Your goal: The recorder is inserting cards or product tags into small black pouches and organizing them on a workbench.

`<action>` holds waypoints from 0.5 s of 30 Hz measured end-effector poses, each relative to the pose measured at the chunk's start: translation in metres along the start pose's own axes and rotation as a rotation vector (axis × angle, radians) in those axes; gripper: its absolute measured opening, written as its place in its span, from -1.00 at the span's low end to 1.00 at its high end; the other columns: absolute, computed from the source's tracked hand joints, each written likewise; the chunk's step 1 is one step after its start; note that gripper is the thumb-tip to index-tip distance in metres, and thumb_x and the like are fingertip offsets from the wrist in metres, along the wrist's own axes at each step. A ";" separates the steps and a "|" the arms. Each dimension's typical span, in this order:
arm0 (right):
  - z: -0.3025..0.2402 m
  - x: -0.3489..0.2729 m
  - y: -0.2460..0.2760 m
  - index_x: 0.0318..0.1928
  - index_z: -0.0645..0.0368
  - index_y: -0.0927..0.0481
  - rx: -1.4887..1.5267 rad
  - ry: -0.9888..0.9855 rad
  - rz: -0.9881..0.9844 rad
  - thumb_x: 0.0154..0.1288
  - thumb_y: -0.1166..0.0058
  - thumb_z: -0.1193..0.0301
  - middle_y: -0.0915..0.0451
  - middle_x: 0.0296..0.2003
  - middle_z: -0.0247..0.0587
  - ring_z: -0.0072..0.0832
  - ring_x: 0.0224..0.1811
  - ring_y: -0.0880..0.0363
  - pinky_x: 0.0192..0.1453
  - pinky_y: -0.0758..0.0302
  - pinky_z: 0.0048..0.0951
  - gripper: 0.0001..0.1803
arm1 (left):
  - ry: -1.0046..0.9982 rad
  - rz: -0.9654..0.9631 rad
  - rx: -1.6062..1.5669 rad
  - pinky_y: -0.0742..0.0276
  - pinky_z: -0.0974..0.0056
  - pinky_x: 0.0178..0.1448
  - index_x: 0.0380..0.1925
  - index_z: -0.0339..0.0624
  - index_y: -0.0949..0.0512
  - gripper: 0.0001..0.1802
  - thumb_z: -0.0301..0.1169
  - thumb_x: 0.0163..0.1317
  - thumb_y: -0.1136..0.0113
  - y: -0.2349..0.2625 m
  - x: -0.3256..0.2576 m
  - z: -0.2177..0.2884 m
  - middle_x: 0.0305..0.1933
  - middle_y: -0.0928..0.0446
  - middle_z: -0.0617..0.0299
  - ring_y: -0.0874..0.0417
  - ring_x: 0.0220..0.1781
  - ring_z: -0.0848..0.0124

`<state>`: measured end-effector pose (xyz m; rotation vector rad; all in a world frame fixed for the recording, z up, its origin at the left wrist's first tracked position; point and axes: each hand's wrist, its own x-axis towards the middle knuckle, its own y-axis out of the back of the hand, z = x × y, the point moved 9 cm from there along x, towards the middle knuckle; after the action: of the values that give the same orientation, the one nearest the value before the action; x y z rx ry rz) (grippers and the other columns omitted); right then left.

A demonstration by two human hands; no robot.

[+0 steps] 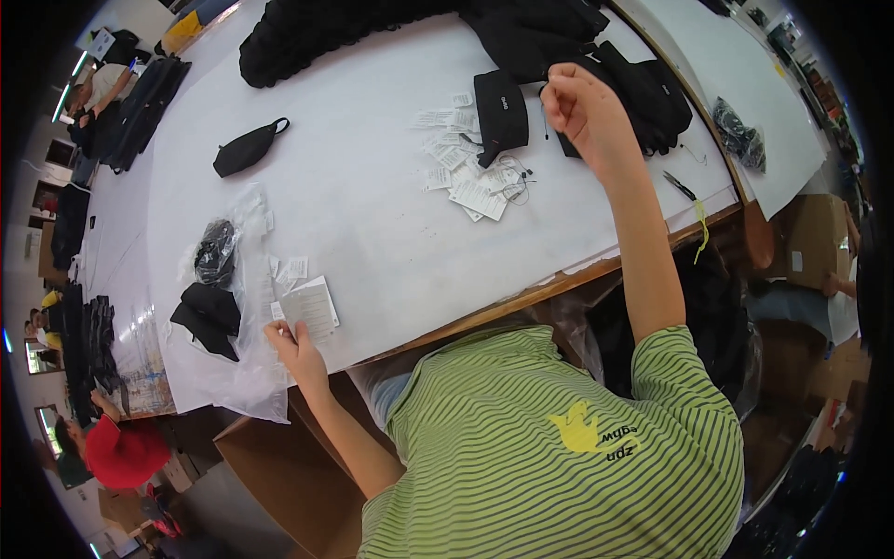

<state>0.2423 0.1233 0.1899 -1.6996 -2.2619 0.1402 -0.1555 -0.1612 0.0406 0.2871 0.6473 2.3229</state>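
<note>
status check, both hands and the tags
Left hand on white paper tag stack. Right hand pinching at black fabric pouches. Nothing between.

left hand on paper tags | right hand at black pouches

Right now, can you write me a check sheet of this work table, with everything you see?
Surface: white table with a wooden edge.
Job's things: stack of white paper tags; scattered pile of tags; small black pouch; heap of black bags.
Clutter: clear plastic bag with black pieces; black pouch; pen-like tool.
Hands: left hand touches the tag stack; right hand is pinched shut over the black bags, what it holds is too small to tell.
Cables: nothing seen.
Surroundings: cardboard boxes; a person in a red cap.
</note>
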 end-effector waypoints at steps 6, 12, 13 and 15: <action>0.083 -0.077 -0.083 -0.35 0.15 -0.55 -0.043 -0.392 -0.225 0.20 -0.13 0.41 -0.26 -0.65 -0.62 -0.85 -0.60 -0.09 -0.52 0.03 -0.70 -0.92 | -0.253 -0.218 -0.265 -0.37 0.32 0.04 0.11 -0.20 -0.18 -0.42 -0.47 0.15 -0.26 -0.064 -0.055 0.143 -0.03 -0.40 0.06 -0.46 -0.06 0.36; 0.071 -0.109 -0.124 -0.36 0.19 -0.60 -0.346 -0.142 -0.252 0.09 -0.24 0.50 -0.13 -0.71 -0.63 -0.83 -0.65 0.00 -0.56 0.07 -0.67 -0.90 | -0.048 -0.317 -0.660 -0.41 0.46 -0.15 -0.12 -0.26 -0.41 -0.70 -0.47 0.17 -0.24 -0.090 -0.067 0.135 -0.13 -0.41 0.24 -0.46 -0.18 0.52; 0.072 -0.111 -0.128 -0.36 0.19 -0.60 -0.351 -0.145 -0.251 0.09 -0.24 0.50 -0.13 -0.71 -0.63 -0.83 -0.65 0.00 -0.56 0.07 -0.67 -0.90 | -0.089 -0.273 -0.639 -0.41 0.49 -0.18 -0.20 -0.29 -0.46 -0.78 -0.47 0.20 -0.23 -0.087 -0.068 0.139 -0.19 -0.42 0.30 -0.45 -0.21 0.56; 0.066 -0.114 -0.135 -0.37 0.19 -0.60 -0.447 -0.043 -0.267 0.08 -0.25 0.50 -0.14 -0.71 -0.59 -0.82 -0.66 -0.01 -0.58 0.07 -0.66 -0.90 | -0.018 -0.283 -0.660 -0.38 0.52 -0.22 -0.26 -0.31 -0.48 -0.84 -0.47 0.22 -0.21 -0.086 -0.072 0.138 -0.27 -0.42 0.35 -0.43 -0.26 0.59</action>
<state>0.1262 -0.0175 0.1411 -1.5687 -2.6714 -0.4212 -0.0020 -0.1045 0.1113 -0.0865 -0.1053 2.1158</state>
